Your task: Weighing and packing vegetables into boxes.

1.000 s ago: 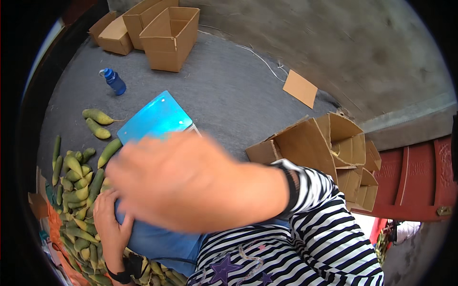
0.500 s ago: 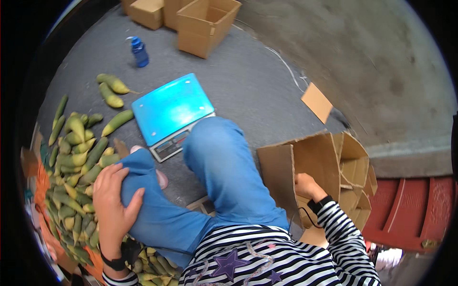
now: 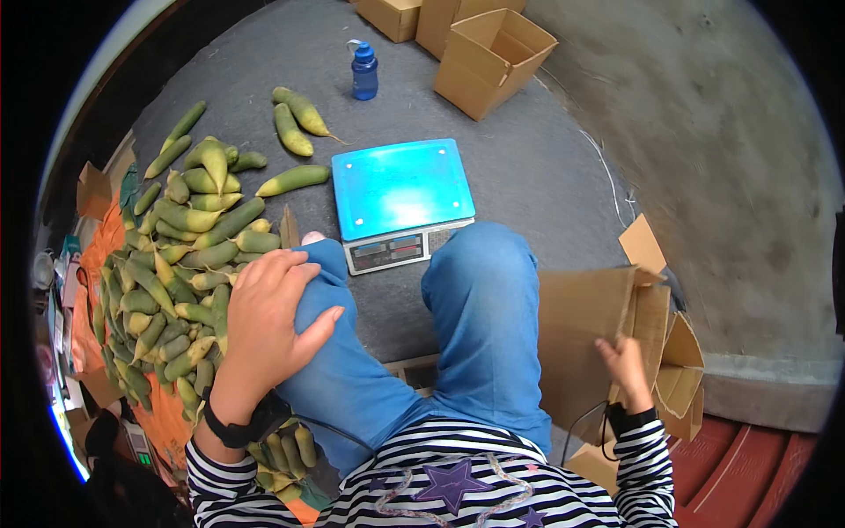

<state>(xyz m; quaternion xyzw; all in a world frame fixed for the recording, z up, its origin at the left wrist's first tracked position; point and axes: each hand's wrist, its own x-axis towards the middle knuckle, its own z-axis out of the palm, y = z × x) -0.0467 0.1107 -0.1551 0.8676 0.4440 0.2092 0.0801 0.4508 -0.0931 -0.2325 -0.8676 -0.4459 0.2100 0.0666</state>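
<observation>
My left hand [image 3: 275, 321] lies on my left knee, fingers stretched out and holding nothing. Past it spreads a pile of green radishes [image 3: 189, 260] with pale yellowish ends. At my right side, my right hand [image 3: 627, 368] has its fingers closed on the wall edge of a cardboard box [image 3: 576, 330], which is slightly blurred. Part of the grip is hidden. In front of my knees stands a digital scale with a bare blue plate [image 3: 405, 187], its display facing me.
A blue bottle [image 3: 364, 72] stands beyond the scale, and an open carton [image 3: 493, 66] sits farther right. More open cardboard [image 3: 682, 374] lies beside my right hand, near red panels [image 3: 739, 466]. Orange sheeting [image 3: 101, 264] lies under the pile. A grey wall [image 3: 695, 158] borders the right.
My view has swung, shifting the scene to the right. The cardboard box has turned, and my right hand is now at its wall edge instead of inside it. My left hand stays on the knee.
</observation>
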